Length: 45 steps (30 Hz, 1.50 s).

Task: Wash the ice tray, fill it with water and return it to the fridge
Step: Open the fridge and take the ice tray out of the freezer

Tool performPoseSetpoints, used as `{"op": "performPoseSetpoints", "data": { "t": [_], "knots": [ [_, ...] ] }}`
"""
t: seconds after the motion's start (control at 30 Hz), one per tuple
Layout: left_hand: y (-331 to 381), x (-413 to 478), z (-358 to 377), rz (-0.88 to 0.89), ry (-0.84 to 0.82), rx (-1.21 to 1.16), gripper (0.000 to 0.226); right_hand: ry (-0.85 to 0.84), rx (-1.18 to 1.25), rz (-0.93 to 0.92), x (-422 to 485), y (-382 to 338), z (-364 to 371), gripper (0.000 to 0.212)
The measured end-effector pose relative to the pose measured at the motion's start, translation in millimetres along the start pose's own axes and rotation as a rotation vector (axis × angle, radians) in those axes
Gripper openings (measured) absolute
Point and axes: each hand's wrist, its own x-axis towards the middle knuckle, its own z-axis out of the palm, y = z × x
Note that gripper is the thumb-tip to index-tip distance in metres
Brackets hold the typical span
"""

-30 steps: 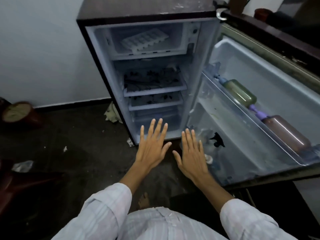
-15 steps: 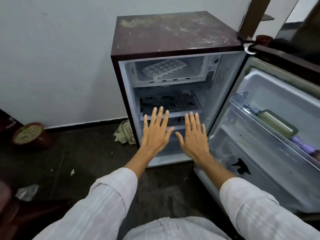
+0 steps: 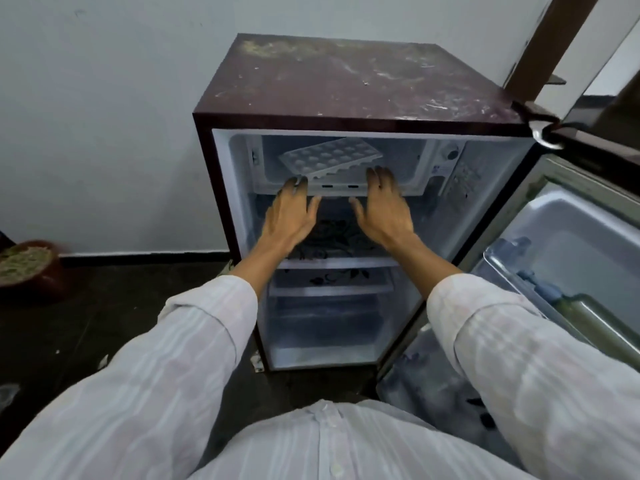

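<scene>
Both hands are held open, fingers straight and thumbs apart, backs turned up, and nothing is gripped in either. At the far left a brown pot (image 3: 31,271) is seen on the dark floor against the wall, well apart from the work. Next comes the small fridge (image 3: 346,84), by which the middle of the view is filled.

The left hand (image 3: 289,211) is reached up to the front lip of the freezer compartment (image 3: 408,168), its fingertips just beside the near left corner of the ice tray (image 3: 329,156). Whether the tray is touched cannot be told, since the fingertips are blurred. The tray is lodged in that top compartment, laid askew rather than square to the opening. Whether ice is held in its cells cannot be made out.

The right hand (image 3: 384,207) is set at the tray's near right end, and contact is again uncertain. Further right, the door (image 3: 571,237) is swung wide, and a greenish bottle (image 3: 595,323) is laid in its rack.

The first step, lifting the tray out, is judged not yet done; washing, filling and the return are all left. From here the tray could be jammed against the compartment's side walls if it is pulled while askew. If it is frozen to the compartment floor, the thin plastic could be cracked by a hard tug, or the tray could be released suddenly. It could also be tipped onto the shelf (image 3: 339,263) below by an uneven pull from one hand.
</scene>
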Motion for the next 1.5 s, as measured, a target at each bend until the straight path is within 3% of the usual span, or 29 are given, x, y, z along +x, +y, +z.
{"op": "performPoseSetpoints", "data": {
  "t": [0.33, 0.57, 0.67, 0.8, 0.93, 1.03, 1.17, 1.37, 1.5],
  "knots": [
    [-19.7, 68.4, 43.1, -0.111, 0.162, -0.098, 0.046, -0.088, 0.11, -0.059, 126.8, 52.8, 32.0, 0.067],
    [-33.7, 101.0, 44.2, -0.298, 0.274, -0.286, 0.038, -0.11, 0.272, 0.104, 174.7, 54.9, 42.3, 0.066],
    [-38.8, 108.1, 45.3, -0.45, 0.3, -0.428, 0.033, -0.137, 0.249, 0.111, 183.6, 54.3, 52.2, 0.064],
    [-35.2, 104.3, 41.7, -0.526, 0.322, -0.509, 0.021, -0.088, 0.232, 0.172, 180.3, 51.9, 58.1, 0.06],
    [-35.9, 95.7, 37.7, -0.582, 0.311, -0.571, 0.026, -0.039, 0.324, 0.28, 178.7, 54.2, 60.6, 0.076],
    [-30.6, 81.3, 32.5, -0.586, 0.313, -0.617, 0.03, -0.045, 0.387, 0.338, 165.5, 50.6, 51.2, 0.043],
    [-25.5, 61.8, 23.2, -0.618, 0.304, -0.694, 0.032, -0.091, 0.435, 0.453, 149.7, 53.5, 39.6, 0.026],
    [-19.6, 28.0, 8.8, -0.616, 0.262, -0.653, 0.033, -0.067, 0.734, 0.652, 109.4, 48.0, 14.6, 0.03],
    [-13.6, -0.5, -5.3, -0.566, 0.211, -0.682, 0.037, -0.071, 0.964, 0.795, 69.8, 45.3, 3.9, 0.015]
  ]
}}
